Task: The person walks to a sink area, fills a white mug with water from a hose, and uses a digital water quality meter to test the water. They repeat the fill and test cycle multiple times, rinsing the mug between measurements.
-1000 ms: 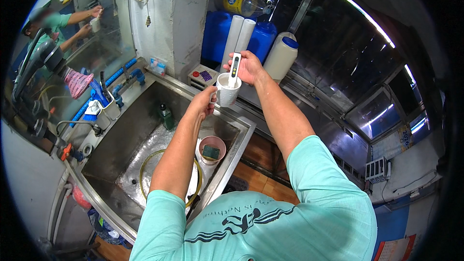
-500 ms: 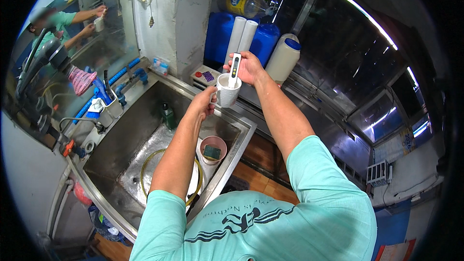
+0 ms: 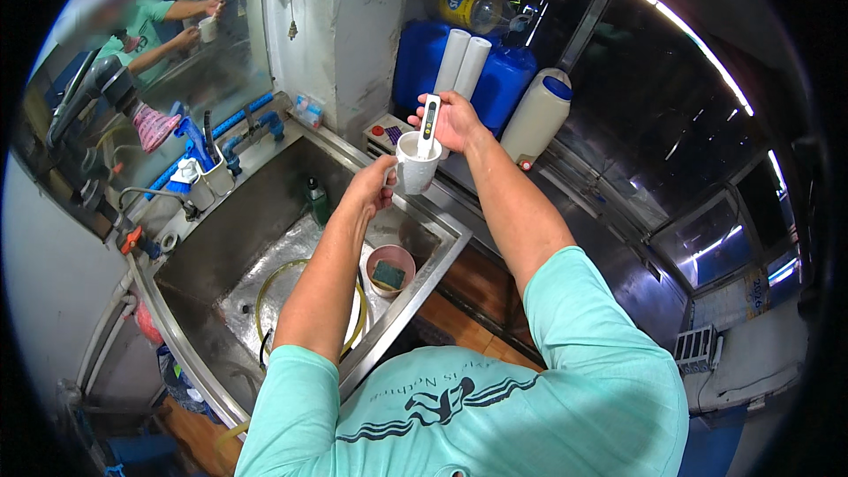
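Note:
A white mug (image 3: 415, 177) with a textured side is held by its handle in my left hand (image 3: 372, 189), fingers closed, above the far right corner of the sink. Between the fingers of my right hand (image 3: 458, 126) is a slim white digital water tester (image 3: 429, 124) with a small dark display and buttons. It stands nearly upright, its lower end dipped inside the mug's rim. Whatever the mug contains is hard to make out, and the tester's display cannot be read.
The steel sink (image 3: 231, 247) holds a green bottle (image 3: 317, 200), a coiled yellow hose (image 3: 262, 293) and a pink bowl (image 3: 399, 258) with a green sponge (image 3: 388, 276). Behind my hands stand white cylinders (image 3: 463, 68), blue containers (image 3: 419, 57) and a cream jug (image 3: 536, 114). A brush (image 3: 183, 178) sits left.
The whole surroundings have shifted a little to the right in view. Both hands keep the same grip, with the tester still dipped in the mug.

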A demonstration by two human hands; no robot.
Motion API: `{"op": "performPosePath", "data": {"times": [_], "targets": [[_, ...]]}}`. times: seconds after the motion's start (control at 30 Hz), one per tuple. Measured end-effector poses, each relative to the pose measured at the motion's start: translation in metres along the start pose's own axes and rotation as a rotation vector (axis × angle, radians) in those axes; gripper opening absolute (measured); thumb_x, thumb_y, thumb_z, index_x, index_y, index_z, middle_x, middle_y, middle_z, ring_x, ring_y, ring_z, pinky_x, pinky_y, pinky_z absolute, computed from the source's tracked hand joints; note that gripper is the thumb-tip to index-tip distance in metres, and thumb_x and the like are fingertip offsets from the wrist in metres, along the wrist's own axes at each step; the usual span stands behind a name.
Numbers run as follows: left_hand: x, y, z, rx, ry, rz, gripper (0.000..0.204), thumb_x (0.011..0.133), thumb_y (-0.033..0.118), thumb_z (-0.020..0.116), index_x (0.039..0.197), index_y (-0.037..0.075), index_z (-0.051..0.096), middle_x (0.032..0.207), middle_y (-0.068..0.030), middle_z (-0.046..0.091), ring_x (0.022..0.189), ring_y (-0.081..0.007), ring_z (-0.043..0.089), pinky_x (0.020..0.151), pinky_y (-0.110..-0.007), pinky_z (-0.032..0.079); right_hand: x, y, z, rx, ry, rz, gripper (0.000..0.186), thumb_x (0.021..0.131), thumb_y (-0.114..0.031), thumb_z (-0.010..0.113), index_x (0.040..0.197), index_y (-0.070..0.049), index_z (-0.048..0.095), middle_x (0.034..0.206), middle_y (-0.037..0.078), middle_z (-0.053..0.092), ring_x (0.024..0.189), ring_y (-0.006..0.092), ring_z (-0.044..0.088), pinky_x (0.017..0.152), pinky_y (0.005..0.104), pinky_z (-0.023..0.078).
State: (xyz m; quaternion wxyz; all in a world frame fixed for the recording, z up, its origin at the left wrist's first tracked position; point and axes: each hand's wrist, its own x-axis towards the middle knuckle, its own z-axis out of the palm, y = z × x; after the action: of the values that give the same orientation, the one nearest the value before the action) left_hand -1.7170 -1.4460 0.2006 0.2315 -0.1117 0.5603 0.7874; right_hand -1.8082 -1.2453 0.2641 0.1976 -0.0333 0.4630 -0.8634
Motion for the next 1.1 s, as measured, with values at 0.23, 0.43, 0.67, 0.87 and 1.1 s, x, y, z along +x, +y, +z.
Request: {"op": "performPosePath", "data": {"times": [0.23,0.43,0.67,0.87,1.1], "targets": [[0.011,-0.007,0.005,-0.003,0.047,0.023,0.031,0.078,0.042,0.063,0.086,0.013,0.058,0.080,0.0011,0.052,0.062,-0.0121,0.042,0.058,-0.029,0.040,0.015,-0.002,-0.012,0.014,-0.090,0.055,0.038,0.093,-0.031,0.037,0.106,0.000,0.056,0.088,0.017,0.062,0.092,0.0377,0.061,0.088,0.0484,0.049],[0.010,-0.008,0.014,-0.024,0.126,0.058,0.028,0.078,0.041,0.064,0.084,0.015,0.057,0.076,0.0025,0.051,0.061,-0.0115,0.041,0.056,-0.028,0.039,0.023,-0.006,-0.012,0.013,-0.106,0.078,0.038,0.091,-0.031,0.037,0.105,0.000,0.054,0.087,0.017,0.059,0.087,0.0373,0.060,0.084,0.0501,0.048],[0.007,-0.009,0.014,-0.045,0.160,0.070,0.028,0.077,0.042,0.064,0.083,0.015,0.057,0.077,0.0027,0.051,0.062,-0.0114,0.042,0.058,-0.028,0.040,0.031,-0.004,-0.011,0.012,-0.137,0.104,0.038,0.091,-0.031,0.037,0.106,0.000,0.053,0.087,0.017,0.058,0.087,0.0375,0.060,0.084,0.0508,0.048],[0.007,-0.006,0.009,-0.051,0.139,0.052,0.023,0.081,0.039,0.063,0.085,0.018,0.056,0.072,0.0047,0.052,0.059,-0.0102,0.042,0.054,-0.026,0.038,0.037,-0.002,-0.010,0.026,-0.171,0.114,0.038,0.091,-0.031,0.038,0.106,-0.001,0.054,0.089,0.018,0.060,0.092,0.0380,0.060,0.087,0.0504,0.047],[0.008,0.001,-0.003,-0.049,0.108,0.021,0.024,0.082,0.041,0.063,0.082,0.018,0.056,0.072,0.0050,0.052,0.058,-0.0097,0.042,0.053,-0.026,0.039,0.038,0.000,0.003,0.021,-0.101,0.107,0.039,0.091,-0.032,0.038,0.107,0.000,0.054,0.088,0.018,0.061,0.093,0.0389,0.060,0.088,0.0503,0.047]]}}
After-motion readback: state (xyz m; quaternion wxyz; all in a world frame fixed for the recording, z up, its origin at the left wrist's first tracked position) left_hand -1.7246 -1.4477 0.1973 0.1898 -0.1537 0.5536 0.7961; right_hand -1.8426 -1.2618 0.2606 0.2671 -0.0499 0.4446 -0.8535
